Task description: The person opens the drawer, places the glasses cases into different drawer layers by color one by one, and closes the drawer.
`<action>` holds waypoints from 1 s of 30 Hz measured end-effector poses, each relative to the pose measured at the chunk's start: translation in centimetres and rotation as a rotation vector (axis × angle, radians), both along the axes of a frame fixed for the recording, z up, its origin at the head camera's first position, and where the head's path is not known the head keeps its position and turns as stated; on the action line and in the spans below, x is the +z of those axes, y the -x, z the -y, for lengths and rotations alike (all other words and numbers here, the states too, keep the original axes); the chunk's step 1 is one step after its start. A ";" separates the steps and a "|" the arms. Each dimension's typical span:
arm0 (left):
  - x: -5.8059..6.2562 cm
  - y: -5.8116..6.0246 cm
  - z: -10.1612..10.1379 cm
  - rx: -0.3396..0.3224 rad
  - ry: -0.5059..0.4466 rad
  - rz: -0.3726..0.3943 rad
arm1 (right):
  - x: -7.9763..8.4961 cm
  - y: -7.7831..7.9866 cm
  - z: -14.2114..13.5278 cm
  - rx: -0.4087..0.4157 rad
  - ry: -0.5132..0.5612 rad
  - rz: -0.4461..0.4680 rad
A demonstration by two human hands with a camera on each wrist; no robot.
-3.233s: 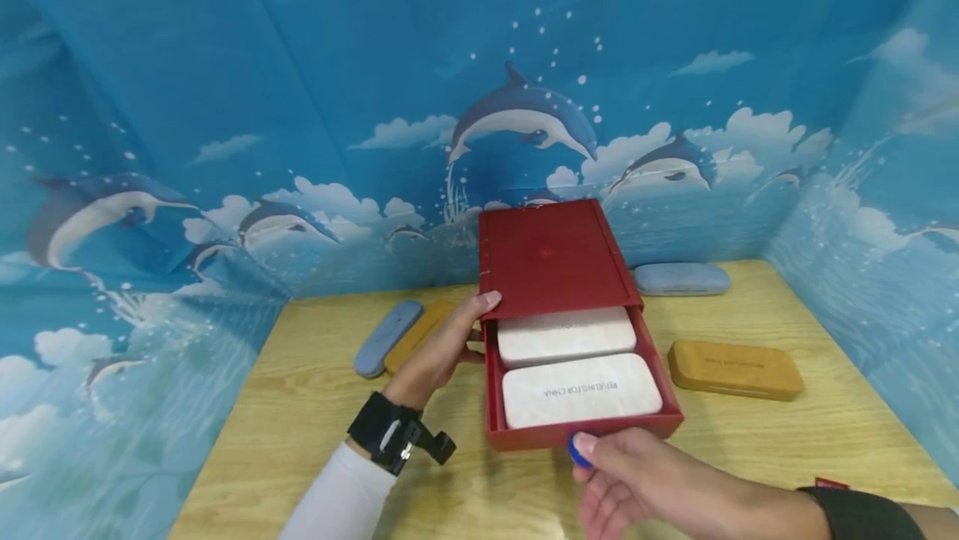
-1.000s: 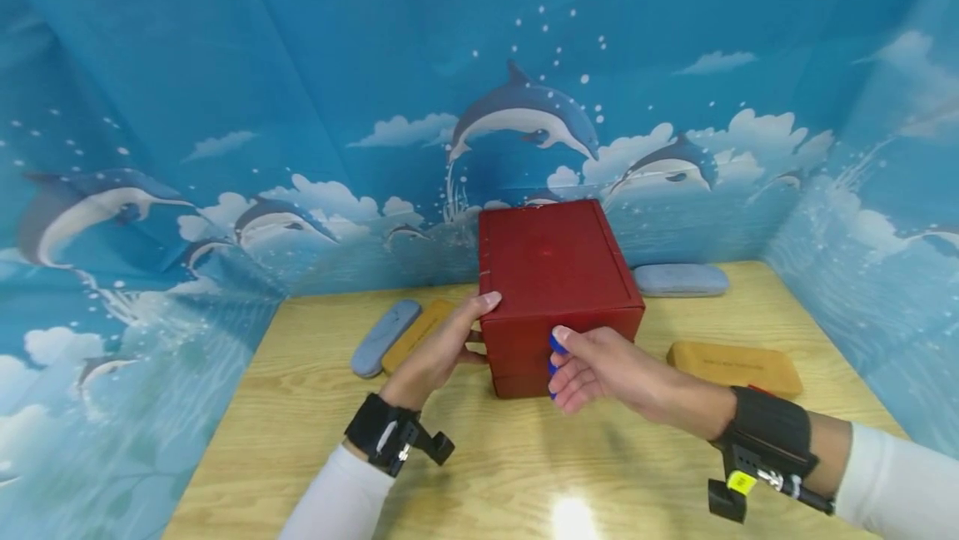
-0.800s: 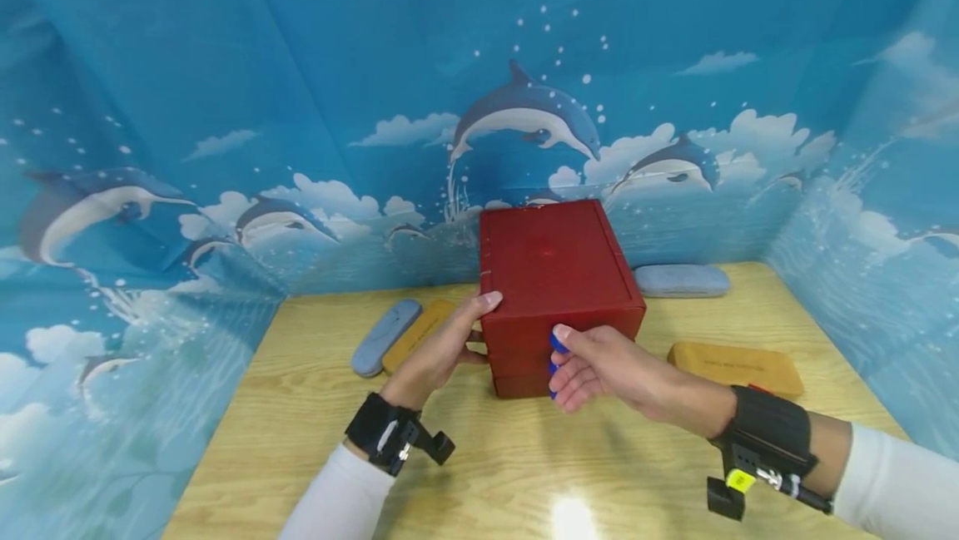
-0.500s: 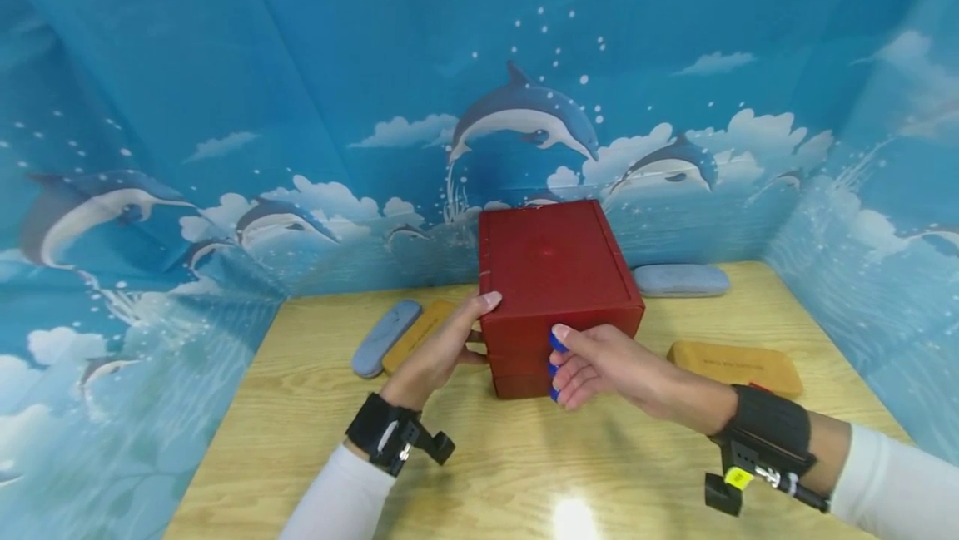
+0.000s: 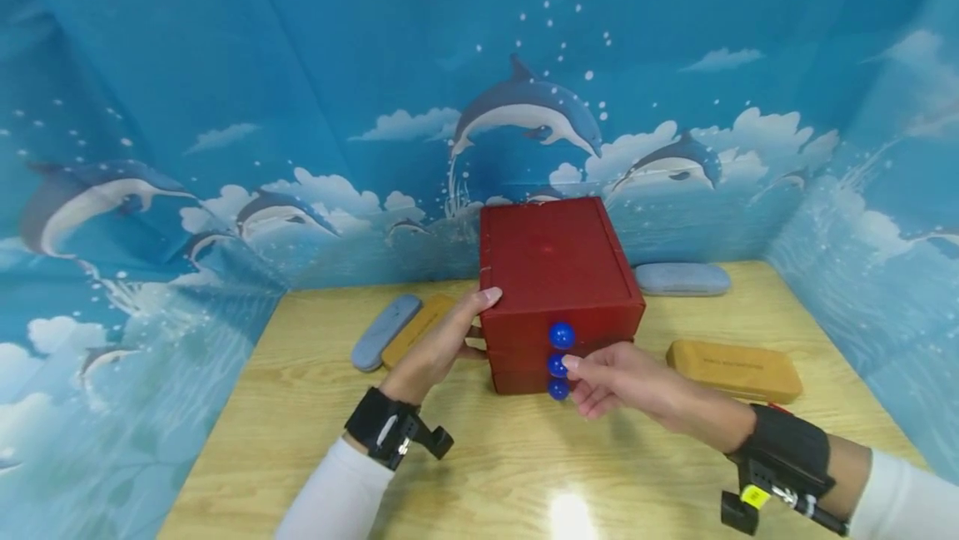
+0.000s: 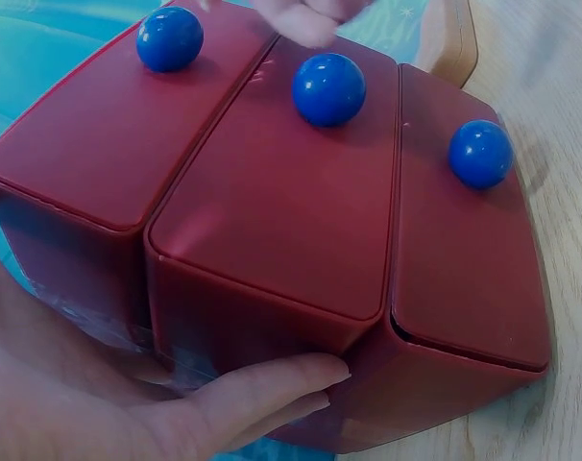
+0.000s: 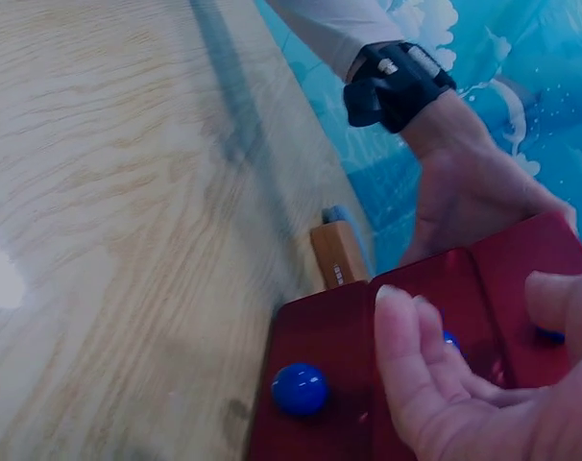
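A dark red box of three drawers (image 5: 550, 253) stands at the back middle of the table. On its front are a top blue knob (image 5: 562, 335), a middle blue knob (image 5: 555, 365) and a bottom blue knob (image 5: 558, 388). My left hand (image 5: 442, 344) braces the box's left side, thumb on the top edge; its straight fingers (image 6: 262, 389) lie along that side in the left wrist view. My right hand (image 5: 625, 378) hovers before the middle knob. In the right wrist view its thumb and fingers (image 7: 401, 341) are apart, holding nothing.
Left of the box lie a blue-grey glasses case (image 5: 385, 332) and a mustard one (image 5: 419, 328). To the right are another mustard case (image 5: 734, 369) and a blue-grey case (image 5: 682, 279). A dolphin-print backdrop (image 5: 375, 107) encloses the wooden table (image 5: 479, 473).
The top drawer, earlier pulled out with two white cases showing, is now pushed in. My right hand has let go of the top knob and moved down and right. The left hand stayed.
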State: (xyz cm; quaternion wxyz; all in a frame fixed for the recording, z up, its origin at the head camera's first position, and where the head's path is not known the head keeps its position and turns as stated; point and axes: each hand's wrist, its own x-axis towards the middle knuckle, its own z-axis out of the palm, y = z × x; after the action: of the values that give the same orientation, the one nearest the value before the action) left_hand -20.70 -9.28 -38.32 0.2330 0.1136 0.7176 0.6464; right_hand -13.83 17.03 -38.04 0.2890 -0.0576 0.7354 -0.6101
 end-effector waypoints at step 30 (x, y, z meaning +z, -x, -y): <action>-0.5 0.2 -0.1 0.013 0.024 -0.006 | -4.4 0.5 2.7 -0.106 0.239 0.118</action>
State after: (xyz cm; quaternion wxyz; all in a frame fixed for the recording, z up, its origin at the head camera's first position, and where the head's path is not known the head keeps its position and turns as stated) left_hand -20.88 -9.20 -38.78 0.2281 0.1079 0.7268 0.6388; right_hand -14.31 14.30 -42.42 0.2900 -0.0167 0.6414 -0.7101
